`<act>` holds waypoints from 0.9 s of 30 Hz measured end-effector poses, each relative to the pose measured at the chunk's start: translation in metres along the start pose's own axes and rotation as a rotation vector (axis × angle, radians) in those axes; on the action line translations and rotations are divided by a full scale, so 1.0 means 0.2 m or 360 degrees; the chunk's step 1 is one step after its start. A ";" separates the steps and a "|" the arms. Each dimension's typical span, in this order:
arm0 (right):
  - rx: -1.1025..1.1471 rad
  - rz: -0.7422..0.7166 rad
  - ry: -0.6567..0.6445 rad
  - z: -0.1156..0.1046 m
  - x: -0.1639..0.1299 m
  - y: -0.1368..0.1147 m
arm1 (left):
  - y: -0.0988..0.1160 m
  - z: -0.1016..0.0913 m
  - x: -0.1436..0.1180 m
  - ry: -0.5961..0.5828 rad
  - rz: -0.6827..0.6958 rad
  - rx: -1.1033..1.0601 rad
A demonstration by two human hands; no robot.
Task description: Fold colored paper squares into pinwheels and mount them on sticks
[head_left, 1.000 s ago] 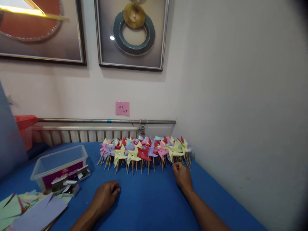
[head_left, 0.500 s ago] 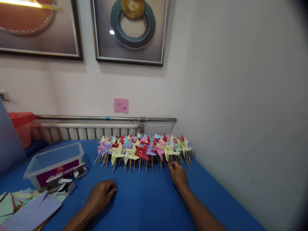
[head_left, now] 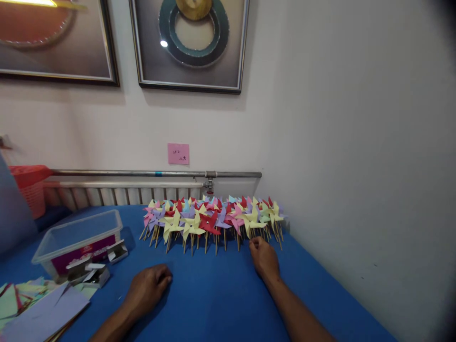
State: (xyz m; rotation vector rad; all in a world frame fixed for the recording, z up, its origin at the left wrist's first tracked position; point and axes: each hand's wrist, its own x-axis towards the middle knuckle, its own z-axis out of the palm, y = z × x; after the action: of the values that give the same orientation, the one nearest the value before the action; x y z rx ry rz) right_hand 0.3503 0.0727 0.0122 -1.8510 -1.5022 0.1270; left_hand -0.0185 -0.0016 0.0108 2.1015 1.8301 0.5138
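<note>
Rows of paper pinwheels (head_left: pixel 210 223) on thin wooden sticks stand upright together on the blue tabletop, in yellow, red, pink, purple, green and light blue. At the right front of the group, my right hand (head_left: pixel 264 259) pinches the stick under a pale yellow pinwheel (head_left: pixel 251 221); the stick's lower end is hidden by the fingers. My left hand (head_left: pixel 147 289) rests on the table left of centre, its fingers curled in with nothing visible in them. It lies apart from the pinwheels.
Left on the blue table (head_left: pixel 213 299) are a clear plastic tub (head_left: pixel 80 237), small open boxes (head_left: pixel 94 274) and a pile of coloured paper (head_left: pixel 50 311). A red basket (head_left: pixel 32 187) stands behind. A metal pipe (head_left: pixel 124 173) runs along the wall; the right wall borders the table.
The camera view has shifted very slightly. Both hands and the pinwheels stay practically where they were.
</note>
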 end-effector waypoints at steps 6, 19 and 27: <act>-0.0098 0.0023 -0.0021 -0.02 -0.02 0.01 | 0.00 -0.01 0.00 -0.0020 0.0022 -0.0019; -0.0171 0.0056 -0.0052 -0.03 -0.03 -0.02 | -0.03 0.02 0.01 -0.0021 0.0059 0.0027; -0.0198 0.0046 -0.0040 -0.04 -0.04 -0.03 | -0.03 0.01 0.01 -0.0018 0.0071 0.0025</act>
State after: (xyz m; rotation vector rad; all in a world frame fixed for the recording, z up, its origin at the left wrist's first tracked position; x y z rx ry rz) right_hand 0.3466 0.0624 0.0189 -1.9766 -1.5318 0.0721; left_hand -0.0225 0.0005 0.0056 2.1556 1.7903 0.4992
